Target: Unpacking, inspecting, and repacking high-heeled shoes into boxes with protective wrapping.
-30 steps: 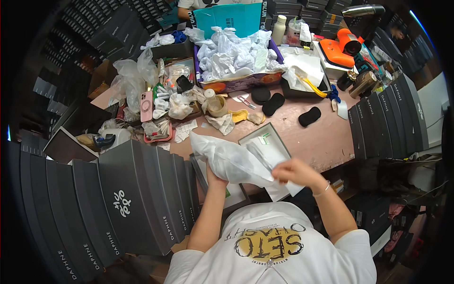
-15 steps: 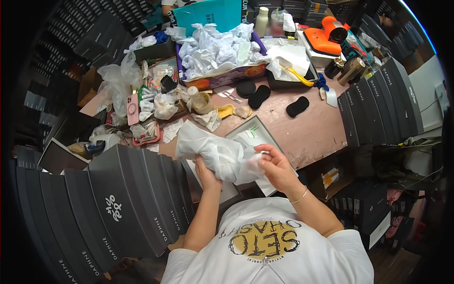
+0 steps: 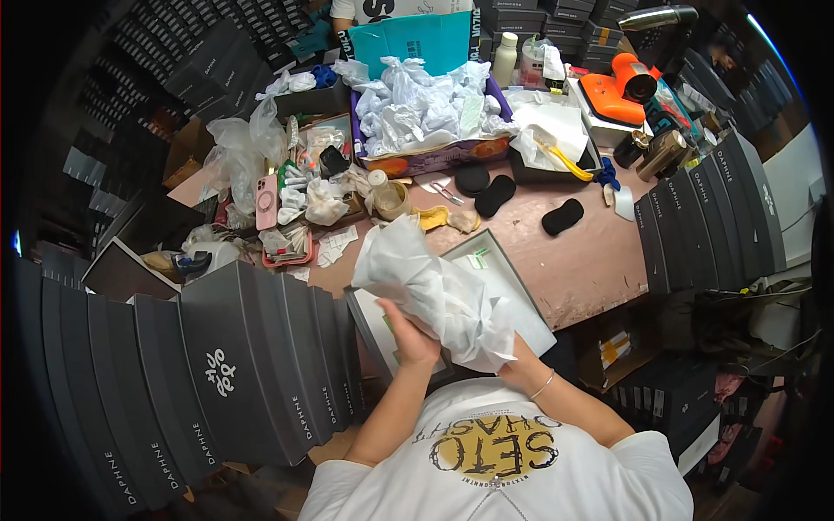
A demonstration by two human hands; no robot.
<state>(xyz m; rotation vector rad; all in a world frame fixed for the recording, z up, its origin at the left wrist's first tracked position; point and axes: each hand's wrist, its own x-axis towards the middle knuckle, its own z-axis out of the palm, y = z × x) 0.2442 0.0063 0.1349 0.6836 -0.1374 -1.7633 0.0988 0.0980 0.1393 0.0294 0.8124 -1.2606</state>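
A bundle wrapped in white tissue paper (image 3: 426, 278) lies across both hands, above the boxes in front of me; what is inside cannot be made out. My left hand (image 3: 410, 337) grips its left underside, thumb along the side and the other fingers hidden beneath. At the lower right end, my right hand (image 3: 521, 366) holds the bundle from below, its fingers covered by the paper. Under the bundle, an open grey box part with a pale inside (image 3: 517, 291) rests at the table's near edge. Another grey box part (image 3: 369, 317) shows beside my left hand.
Dark shoe boxes are stacked at left (image 3: 252, 365) and right (image 3: 721, 217). A purple bin (image 3: 434, 158) of crumpled white paper stands behind. Black pads (image 3: 563, 217), a pink phone (image 3: 267, 201), a jar (image 3: 391, 201) and an orange device (image 3: 612, 95) are on the table (image 3: 599, 260).
My right hand has gone from pinching the paper's right end from above to underneath that end. The bundle is turned, its right end now lower and nearer me. The camera view has shifted slightly.
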